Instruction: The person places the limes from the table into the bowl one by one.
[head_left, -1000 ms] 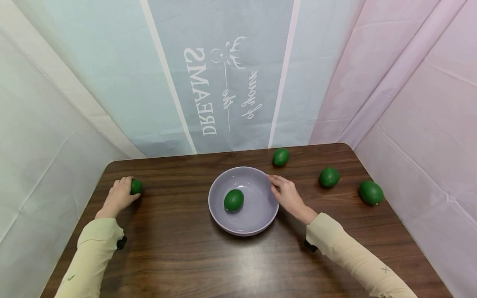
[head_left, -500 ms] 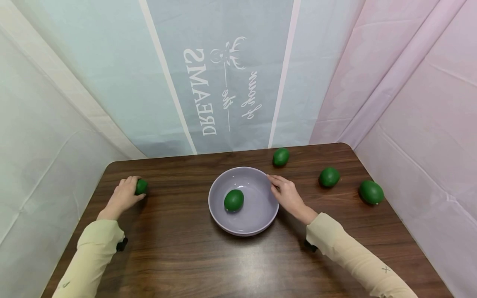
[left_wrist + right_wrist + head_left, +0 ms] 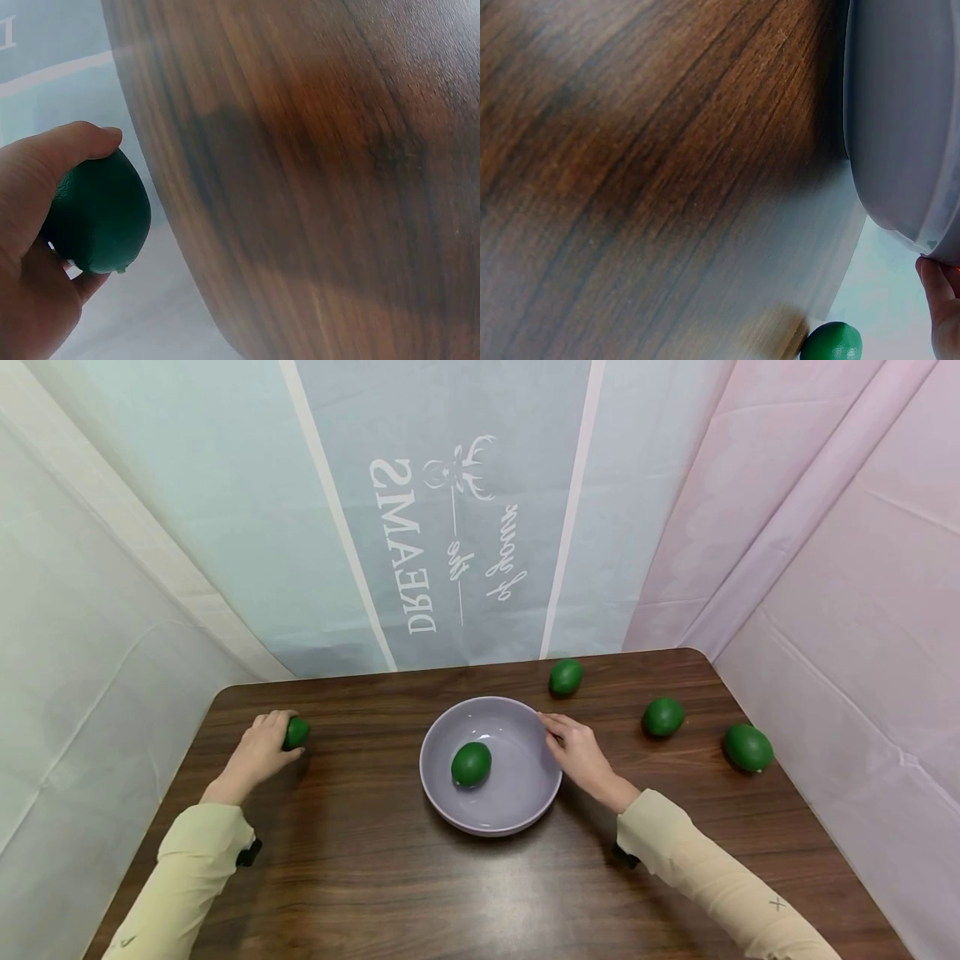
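Nearest, a glossy green lime-shaped fruit [image 3: 472,764] is lying inside the round lavender-grey bowl [image 3: 517,781], whose rim the fingers of the right hand [image 3: 581,756] are holding. The fingers of the left hand [image 3: 261,747] are gripping a second green fruit [image 3: 297,734], seemingly above the brown wood-grain table [image 3: 360,868]. Beyond, three green fruits [image 3: 748,747] [image 3: 663,717] [image 3: 566,677] are waiting: one looks done, four remaining. The left hand is bringing its fruit nearer the bowl than a second ago.

Downward head view, close low wrist views, tabletop [image 3: 375,885] in all.
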Available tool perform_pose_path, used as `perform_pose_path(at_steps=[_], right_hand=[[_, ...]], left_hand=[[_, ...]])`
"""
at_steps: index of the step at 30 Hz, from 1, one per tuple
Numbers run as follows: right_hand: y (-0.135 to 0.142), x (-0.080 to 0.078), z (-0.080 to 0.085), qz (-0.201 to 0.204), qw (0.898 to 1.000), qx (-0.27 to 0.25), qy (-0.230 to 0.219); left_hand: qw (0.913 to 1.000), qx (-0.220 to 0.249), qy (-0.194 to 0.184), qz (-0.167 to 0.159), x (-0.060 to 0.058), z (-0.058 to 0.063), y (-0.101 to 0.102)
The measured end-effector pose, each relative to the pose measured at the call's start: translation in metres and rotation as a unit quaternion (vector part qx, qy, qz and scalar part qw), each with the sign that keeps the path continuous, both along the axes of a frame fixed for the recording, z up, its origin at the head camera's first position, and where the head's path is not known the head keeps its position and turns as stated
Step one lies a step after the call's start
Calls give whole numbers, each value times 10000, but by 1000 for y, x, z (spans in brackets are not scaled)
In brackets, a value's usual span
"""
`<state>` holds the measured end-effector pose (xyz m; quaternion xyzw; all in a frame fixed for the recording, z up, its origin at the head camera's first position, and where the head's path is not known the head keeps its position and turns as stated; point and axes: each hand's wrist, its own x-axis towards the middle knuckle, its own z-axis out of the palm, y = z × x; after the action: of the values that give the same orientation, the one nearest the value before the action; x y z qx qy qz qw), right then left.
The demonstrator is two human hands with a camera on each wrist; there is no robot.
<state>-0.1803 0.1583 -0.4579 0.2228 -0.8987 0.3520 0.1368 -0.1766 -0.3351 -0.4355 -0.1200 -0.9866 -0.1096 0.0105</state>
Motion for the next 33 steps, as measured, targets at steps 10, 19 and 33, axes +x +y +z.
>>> perform_pose_path(at_steps=[10,19,33], right_hand=[[0,0,0,-14,10000,-12,2],[0,0,-1,13,10000,-40,12],[0,-1,-2,4,9999,-28,116]], left_hand=[[9995,44,171,-247,2,9,13],[9988,89,221,-417,3,10,23],[9971,-14,274,-716,4,17,42]])
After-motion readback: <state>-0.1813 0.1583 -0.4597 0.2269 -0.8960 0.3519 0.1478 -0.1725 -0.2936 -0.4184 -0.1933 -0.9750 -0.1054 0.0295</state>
